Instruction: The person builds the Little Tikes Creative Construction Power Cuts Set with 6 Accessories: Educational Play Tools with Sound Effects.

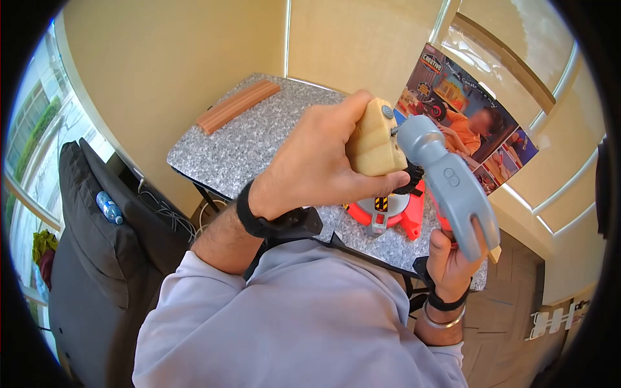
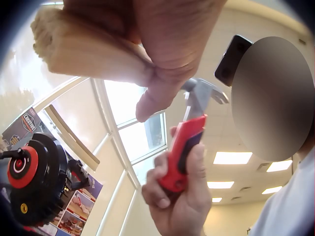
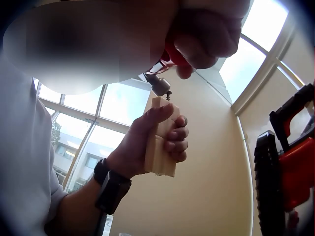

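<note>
My left hand [image 1: 317, 155] grips a light wooden block [image 1: 376, 145], thumb on one side and fingers on the other. A grey screw or bolt head [image 1: 387, 112] sits in the block, and a second screw [image 1: 394, 131] sticks out toward the hammer. My right hand [image 1: 449, 265] holds a toy hammer [image 1: 446, 181] with a grey head and, in the left wrist view, a red and black handle [image 2: 182, 155]. The hammer's face is right at the protruding screw; in the right wrist view the screw [image 3: 169, 95] stands at the block's end [image 3: 161, 142]. Whether they touch, I cannot tell.
Behind the hands, a red and black toy tool [image 1: 381, 213] stands on the speckled table [image 1: 239, 145]. Reddish-brown strips [image 1: 238, 105] lie at its far left. A printed box [image 1: 466, 123] leans by the wall; a dark chair [image 1: 123, 252] holding a bottle [image 1: 108, 207] is at left.
</note>
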Tool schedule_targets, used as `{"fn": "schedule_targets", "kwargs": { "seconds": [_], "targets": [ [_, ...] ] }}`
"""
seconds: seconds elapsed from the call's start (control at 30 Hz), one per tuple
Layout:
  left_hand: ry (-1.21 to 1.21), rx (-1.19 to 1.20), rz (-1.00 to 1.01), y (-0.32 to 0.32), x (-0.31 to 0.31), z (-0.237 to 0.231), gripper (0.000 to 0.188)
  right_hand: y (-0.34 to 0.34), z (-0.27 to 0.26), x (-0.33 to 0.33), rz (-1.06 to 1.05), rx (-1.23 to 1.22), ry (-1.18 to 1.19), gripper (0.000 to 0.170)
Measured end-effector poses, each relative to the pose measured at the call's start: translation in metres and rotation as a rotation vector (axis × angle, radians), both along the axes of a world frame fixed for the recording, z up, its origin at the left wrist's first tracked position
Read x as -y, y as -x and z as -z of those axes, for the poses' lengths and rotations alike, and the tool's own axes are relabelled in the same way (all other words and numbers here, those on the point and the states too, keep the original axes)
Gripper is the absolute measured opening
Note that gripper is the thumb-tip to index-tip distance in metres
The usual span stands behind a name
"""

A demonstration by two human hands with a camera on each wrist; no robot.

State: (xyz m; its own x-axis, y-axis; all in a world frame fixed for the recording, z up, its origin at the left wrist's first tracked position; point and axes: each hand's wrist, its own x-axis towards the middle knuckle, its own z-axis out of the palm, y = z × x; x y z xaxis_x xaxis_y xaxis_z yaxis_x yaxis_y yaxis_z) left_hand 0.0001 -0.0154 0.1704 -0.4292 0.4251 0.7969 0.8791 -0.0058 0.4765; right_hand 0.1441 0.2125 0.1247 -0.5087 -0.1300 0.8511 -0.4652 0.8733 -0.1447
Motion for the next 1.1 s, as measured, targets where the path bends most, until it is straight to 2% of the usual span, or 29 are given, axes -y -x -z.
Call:
{"fn": "schedule_targets", "kwargs": {
  "seconds": [0.07,0.13,0.2,0.3,0.37,0.47,0.5,0.53,0.6,0.63,0.77,0.83,0.93,0.97,1.0,1.1],
  "targets": [
    [0.041,0.054,0.02,0.001,0.001,-0.001,0.053,0.009,0.006,-0.001,-0.155,-0.061,0.102,0.064],
    [0.042,0.024,0.022,0.002,0.001,-0.001,0.054,0.005,0.007,0.002,-0.139,-0.073,0.102,0.067],
    [0.047,-0.002,0.028,0.003,-0.001,0.001,0.054,-0.003,0.009,0.005,-0.123,0.061,0.227,0.081],
    [0.005,0.007,0.058,0.005,-0.004,0.005,0.054,-0.01,0.007,0.005,-0.103,0.071,0.317,0.082],
    [0.012,-0.018,-0.015,0.005,-0.003,0.005,0.053,-0.013,0.007,0.002,-0.11,0.043,0.379,0.083],
    [0.072,0.031,-0.093,0.003,0.001,0.002,0.053,-0.016,0.006,-0.002,-0.435,-0.147,0.748,0.094],
    [0.071,0.032,-0.094,0.001,0.001,0.002,0.053,-0.006,0.008,-0.008,-0.684,-0.221,0.655,0.088],
    [0.066,0.038,-0.086,-0.001,0.0,0.002,0.053,-0.005,0.007,-0.008,-0.683,-0.221,0.656,0.088],
    [0.064,0.041,-0.073,-0.001,-0.004,0.004,0.053,-0.005,0.005,-0.006,-0.039,0.097,0.149,0.083],
    [0.049,0.021,-0.046,0.002,-0.007,0.008,0.052,-0.002,0.001,0.011,-0.194,0.224,0.381,0.085],
    [-0.041,-0.009,-0.027,0.004,-0.008,0.008,0.051,-0.007,-0.003,0.014,-0.227,0.157,0.407,0.087],
    [0.003,-0.023,-0.062,0.0,-0.004,0.003,0.051,-0.008,0.001,0.013,-0.389,-0.026,0.636,0.072],
    [0.041,-0.031,-0.076,-0.001,-0.003,0.003,0.052,-0.008,-0.003,0.015,-0.465,-0.129,0.671,0.07],
    [0.043,-0.025,-0.053,-0.002,-0.004,0.003,0.052,-0.018,-0.008,0.012,-0.267,0.107,0.61,0.071],
    [0.043,-0.025,-0.054,-0.001,-0.005,0.005,0.052,-0.014,-0.015,0.004,-0.179,0.228,0.304,0.071],
    [0.037,-0.078,-0.04,0.003,-0.009,0.008,0.052,-0.013,-0.015,0.006,-0.163,0.223,0.325,0.074]
  ]
}}
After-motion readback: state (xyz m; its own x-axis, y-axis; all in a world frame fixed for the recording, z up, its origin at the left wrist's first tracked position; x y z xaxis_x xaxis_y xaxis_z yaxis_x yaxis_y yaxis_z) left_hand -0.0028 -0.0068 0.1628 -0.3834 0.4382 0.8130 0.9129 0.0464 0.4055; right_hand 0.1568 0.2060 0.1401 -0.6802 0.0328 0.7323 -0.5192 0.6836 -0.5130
